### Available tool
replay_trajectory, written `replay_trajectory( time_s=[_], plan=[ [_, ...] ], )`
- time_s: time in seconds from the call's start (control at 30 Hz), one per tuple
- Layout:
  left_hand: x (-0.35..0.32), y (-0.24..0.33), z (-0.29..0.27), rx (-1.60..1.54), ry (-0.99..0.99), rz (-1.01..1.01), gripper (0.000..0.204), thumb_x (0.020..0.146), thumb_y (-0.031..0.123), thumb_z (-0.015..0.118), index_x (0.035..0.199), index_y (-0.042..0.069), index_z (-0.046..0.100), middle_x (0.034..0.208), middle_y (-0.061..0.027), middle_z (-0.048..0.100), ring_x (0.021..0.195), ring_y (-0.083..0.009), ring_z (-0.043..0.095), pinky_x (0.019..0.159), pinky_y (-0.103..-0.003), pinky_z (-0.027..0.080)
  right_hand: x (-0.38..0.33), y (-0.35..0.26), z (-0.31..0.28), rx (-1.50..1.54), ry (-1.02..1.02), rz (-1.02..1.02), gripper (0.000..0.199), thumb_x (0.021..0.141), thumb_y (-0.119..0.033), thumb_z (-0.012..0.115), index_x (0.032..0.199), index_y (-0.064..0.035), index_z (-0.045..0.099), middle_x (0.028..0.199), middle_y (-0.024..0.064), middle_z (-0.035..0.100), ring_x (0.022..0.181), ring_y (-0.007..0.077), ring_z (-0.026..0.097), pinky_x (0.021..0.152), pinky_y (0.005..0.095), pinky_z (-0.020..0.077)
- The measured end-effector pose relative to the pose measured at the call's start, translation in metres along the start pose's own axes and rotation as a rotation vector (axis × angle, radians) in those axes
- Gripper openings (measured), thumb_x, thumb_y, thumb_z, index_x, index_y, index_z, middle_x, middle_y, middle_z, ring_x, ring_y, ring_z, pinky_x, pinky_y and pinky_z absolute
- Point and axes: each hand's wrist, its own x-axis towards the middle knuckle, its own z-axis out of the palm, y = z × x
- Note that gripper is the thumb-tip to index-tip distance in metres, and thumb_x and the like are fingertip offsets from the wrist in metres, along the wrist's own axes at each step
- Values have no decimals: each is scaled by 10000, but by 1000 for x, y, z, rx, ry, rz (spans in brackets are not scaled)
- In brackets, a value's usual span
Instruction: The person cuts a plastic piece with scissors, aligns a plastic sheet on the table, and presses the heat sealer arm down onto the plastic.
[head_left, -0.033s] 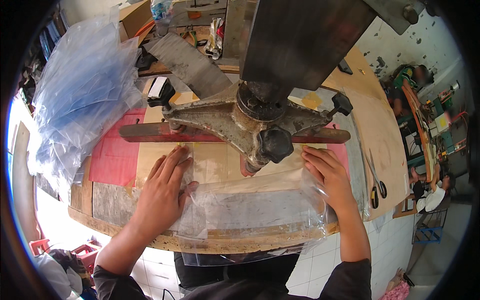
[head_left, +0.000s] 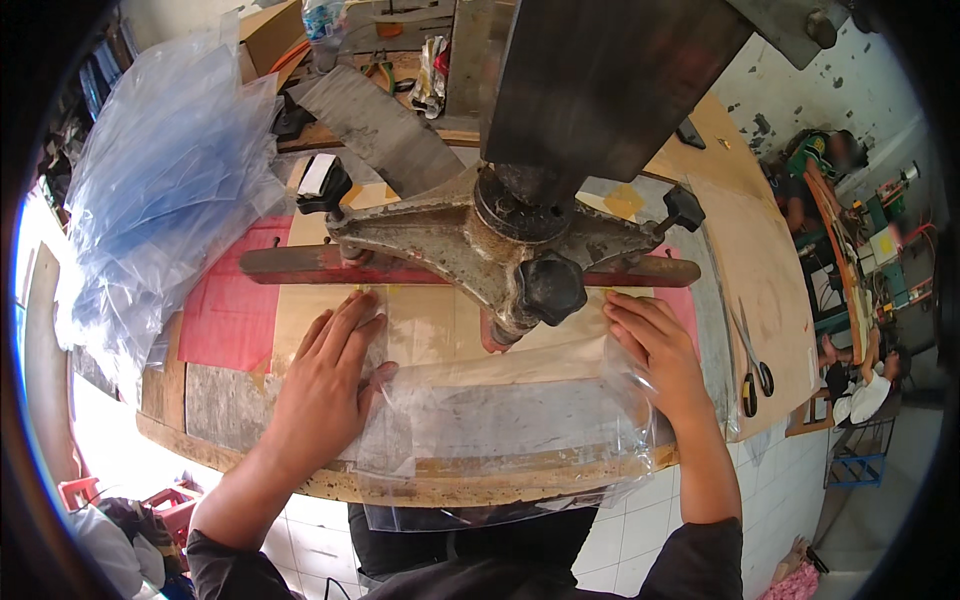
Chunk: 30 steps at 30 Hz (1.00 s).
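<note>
In the head view, your left hand (head_left: 335, 355) rests outstretched, gripping nothing; your right hand (head_left: 660, 350) half-curls, its grip unclear. Between them, a clear plastic sheet (head_left: 510, 430) overhangs the wooden worktable (head_left: 160, 400) at its near edge. Scissors (head_left: 749, 395) lie right, heaped transparent film (head_left: 170, 180) far left; white floor tiles (head_left: 640, 525) show below.

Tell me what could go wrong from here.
The left hand and right hand are close to the long reddish bar; if it came down, it might pinch them. The clear plastic sheet looks wrinkled by the right hand and overhangs the table edge, so it could crease or slip.
</note>
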Motion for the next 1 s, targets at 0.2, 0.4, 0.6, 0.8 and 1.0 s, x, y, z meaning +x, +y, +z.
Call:
replay_trajectory(
  time_s=[0.2,0.4,0.6,0.8,1.0],
  plan=[
    [-1,1,-3,-1,-16,-23,504,931,140,718,1377,-25,550,1528,-219,500,1441,-400,474,1206,-520,378,4,-4,-1,32,-13,8,224,952,-65,730,1166,-3,750,1252,117,738,1135,314,675,976,408,569],
    [-1,-2,2,13,25,21,486,955,185,700,1368,-30,564,1512,-229,512,1435,-400,482,1207,-515,380,-1,-1,-1,34,-22,11,226,945,-53,732,1161,12,745,1245,130,736,1126,326,675,963,410,566],
    [-5,-10,7,55,75,50,461,983,240,669,1342,-39,590,1469,-230,539,1371,-385,530,1196,-497,400,4,-13,-4,11,-24,2,250,926,-6,737,1173,31,741,1246,142,734,1111,333,684,944,409,561],
    [-7,-11,10,19,74,38,482,973,232,691,1372,-11,571,1501,-206,515,1369,-424,521,1199,-508,408,5,-15,-1,32,-10,0,278,907,44,736,1184,19,746,1246,143,737,1113,322,690,939,407,563],
    [-8,-13,11,19,91,61,473,986,232,671,1369,-25,568,1494,-208,516,1373,-425,509,1204,-496,400,3,-15,-1,-14,9,-20,279,902,54,734,1179,24,747,1230,146,744,1116,326,696,945,404,563]
  ],
)
